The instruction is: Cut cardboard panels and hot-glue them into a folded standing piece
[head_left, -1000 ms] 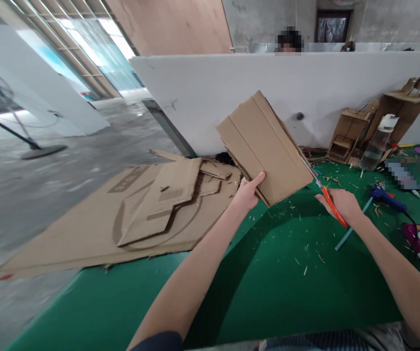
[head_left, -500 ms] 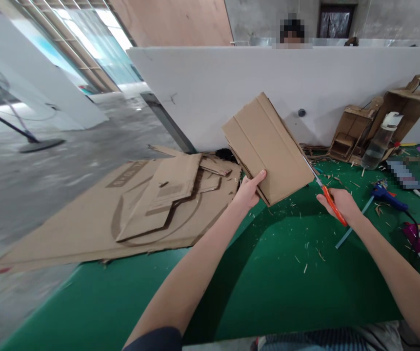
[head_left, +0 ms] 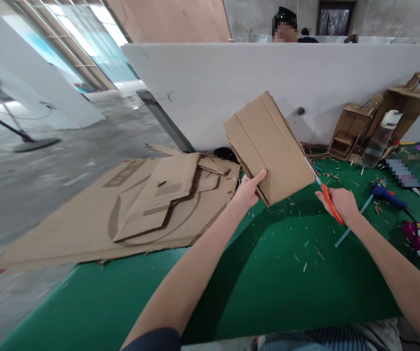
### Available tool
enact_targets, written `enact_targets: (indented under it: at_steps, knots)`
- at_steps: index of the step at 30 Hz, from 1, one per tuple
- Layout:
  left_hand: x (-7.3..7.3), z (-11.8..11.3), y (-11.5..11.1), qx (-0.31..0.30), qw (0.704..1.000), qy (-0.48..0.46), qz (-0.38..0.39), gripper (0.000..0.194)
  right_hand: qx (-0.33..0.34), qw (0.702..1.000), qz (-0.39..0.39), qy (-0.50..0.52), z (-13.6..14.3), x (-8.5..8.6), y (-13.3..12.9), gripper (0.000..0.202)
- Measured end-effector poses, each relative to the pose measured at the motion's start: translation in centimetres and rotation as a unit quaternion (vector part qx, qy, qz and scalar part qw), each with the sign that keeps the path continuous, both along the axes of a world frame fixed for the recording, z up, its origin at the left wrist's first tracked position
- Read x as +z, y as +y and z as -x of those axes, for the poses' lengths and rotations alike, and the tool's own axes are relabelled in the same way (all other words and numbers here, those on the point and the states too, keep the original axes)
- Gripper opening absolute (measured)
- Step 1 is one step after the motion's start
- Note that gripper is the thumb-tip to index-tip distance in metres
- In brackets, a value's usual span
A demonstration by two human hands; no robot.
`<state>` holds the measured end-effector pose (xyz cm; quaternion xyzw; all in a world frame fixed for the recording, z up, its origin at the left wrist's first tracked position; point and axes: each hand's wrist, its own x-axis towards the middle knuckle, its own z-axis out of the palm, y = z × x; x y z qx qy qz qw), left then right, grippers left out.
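My left hand [head_left: 250, 190] grips a folded piece of cardboard [head_left: 268, 146] at its lower left edge, thumb flat on the front face. The cardboard is held tilted above the table. In my right hand [head_left: 341, 202] is a pair of scissors [head_left: 330, 199] with orange handles. Their blades lie along the right edge of the cardboard near its lower right corner. How far the blades are apart cannot be made out.
Large cardboard sheets [head_left: 81, 214] lie at the left of the green table [head_left: 286, 287]. At the right are a blue glue gun [head_left: 389, 196], a phone [head_left: 403, 173], a water bottle [head_left: 380, 139] and cardboard models [head_left: 352, 129]. A white partition [head_left: 202, 92] stands behind; a person [head_left: 286, 24] is beyond it.
The scissors and my right hand have shifted very slightly, still at the cardboard's right edge. The cardboard stays in my left hand. Beyond the partition, the person's head has moved left and turned.
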<state>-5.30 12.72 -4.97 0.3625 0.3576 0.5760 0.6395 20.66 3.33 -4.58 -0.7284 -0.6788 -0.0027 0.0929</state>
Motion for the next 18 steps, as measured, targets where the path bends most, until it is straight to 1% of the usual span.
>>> enact_targets:
  at_steps: [4, 9, 13, 15, 18]
  knots:
    - [0.0, 0.2, 0.1, -0.004, 1.0, 0.005, 0.01, 0.045, 0.022, 1.0, -0.002, 0.022, -0.4, -0.1, 0.1, 0.057]
    - [0.3, 0.5, 0.1, -0.007, 1.0, 0.021, -0.009, 0.044, 0.068, 0.993, 0.017, 0.1, -1.2, 0.2, 0.0, 0.047]
    - [0.5, 0.5, 0.1, -0.005, 0.999, 0.024, -0.022, 0.048, 0.107, 0.983, 0.034, 0.147, -1.5, 0.4, -0.1, 0.046]
    - [0.6, 0.4, 0.0, -0.006, 0.999, 0.024, -0.025, 0.049, 0.111, 0.983, 0.038, 0.143, -1.4, 0.6, -0.2, 0.046]
    - [0.6, 0.3, -0.1, -0.011, 0.999, 0.031, -0.032, 0.049, 0.087, 0.989, 0.04, 0.112, -1.0, 0.8, -0.3, 0.049]
